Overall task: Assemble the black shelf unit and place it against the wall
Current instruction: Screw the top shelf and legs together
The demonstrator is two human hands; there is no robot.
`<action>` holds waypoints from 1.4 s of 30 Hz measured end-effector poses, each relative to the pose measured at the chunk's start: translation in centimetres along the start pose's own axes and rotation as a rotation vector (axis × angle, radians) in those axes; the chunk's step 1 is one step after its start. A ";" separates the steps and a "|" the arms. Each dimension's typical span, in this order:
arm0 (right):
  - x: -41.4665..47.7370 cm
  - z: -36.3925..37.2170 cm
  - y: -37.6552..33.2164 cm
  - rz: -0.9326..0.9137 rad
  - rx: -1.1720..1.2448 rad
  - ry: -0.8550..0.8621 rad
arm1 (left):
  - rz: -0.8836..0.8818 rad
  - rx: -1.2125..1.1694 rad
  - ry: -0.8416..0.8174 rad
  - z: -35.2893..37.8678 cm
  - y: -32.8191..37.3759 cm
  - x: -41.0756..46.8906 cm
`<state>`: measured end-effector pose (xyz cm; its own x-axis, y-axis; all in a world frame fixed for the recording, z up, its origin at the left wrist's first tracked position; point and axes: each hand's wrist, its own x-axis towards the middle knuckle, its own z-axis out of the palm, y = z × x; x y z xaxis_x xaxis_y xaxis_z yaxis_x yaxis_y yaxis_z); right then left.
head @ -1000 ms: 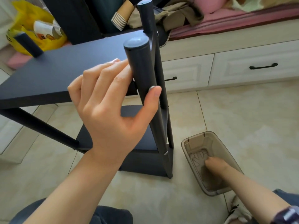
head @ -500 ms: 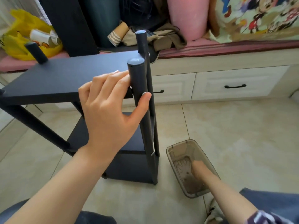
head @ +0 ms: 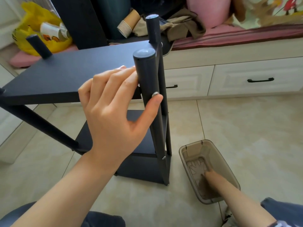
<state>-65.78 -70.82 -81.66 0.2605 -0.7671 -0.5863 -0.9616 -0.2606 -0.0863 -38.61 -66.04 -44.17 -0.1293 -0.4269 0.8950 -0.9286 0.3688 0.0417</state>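
The black shelf unit stands on the tile floor in front of me, with a top board, a lower shelf and round posts. My left hand grips the near right post just below its capped top, fingers on the left side and thumb on the right. The thumb tip rests by a silver screw head. My right hand reaches down into a translucent brown box on the floor at the right. Its fingers are blurred behind the box wall.
A white drawer bench with pink cushions runs along the back. On it lie a yellow bag, a leaning black panel, stacked paper cups and clothes. Bare tile floor stretches to the right of the box.
My view has shifted a little. My left hand keeps hold of the post, and a silver screw head now shows at the thumb tip. My right hand stays in the box.
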 end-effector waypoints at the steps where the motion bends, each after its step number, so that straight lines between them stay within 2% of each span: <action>1: 0.2 0.2 0.1 -0.013 -0.008 -0.007 | -0.003 0.000 0.000 0.0 0.1 0.0; 7: -0.3 0.5 0.0 -0.003 0.017 -0.004 | -0.011 -0.002 0.001 0.0 0.3 0.1; 11: -0.9 0.2 -0.4 0.083 0.218 -0.011 | -0.015 0.018 0.000 0.0 0.3 0.0; 16: -0.6 -0.7 -1.1 0.100 0.165 -0.075 | 0.000 0.018 0.014 0.2 0.2 0.0; 21: -1.2 -3.6 -2.5 0.089 0.129 -0.042 | -0.018 0.001 0.008 0.1 0.3 0.1; 25: -2.4 -7.3 -4.0 0.048 0.236 0.023 | -0.036 -0.007 -0.021 -0.2 0.4 0.4; 28: -4.1 -9.9 -5.9 -0.005 0.422 0.151 | -0.045 -0.015 -0.065 -0.6 0.3 0.7; 33: -8.2 -14.7 -9.4 -0.126 0.883 0.336 | -0.069 -0.029 -0.120 -1.3 0.1 1.3; 38: -12.3 -22.5 -12.9 -0.196 1.455 0.470 | -0.109 -0.048 -0.225 -2.1 0.0 2.2; 42: -15.2 -24.9 -16.2 -0.304 1.572 0.482 | -0.109 -0.028 -0.339 -2.5 -0.2 3.0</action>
<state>-52.03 -69.57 -51.28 0.1553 -0.9780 -0.1393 0.0579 0.1498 -0.9870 -37.92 -65.37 -40.43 -0.1427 -0.7130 0.6864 -0.9339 0.3267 0.1451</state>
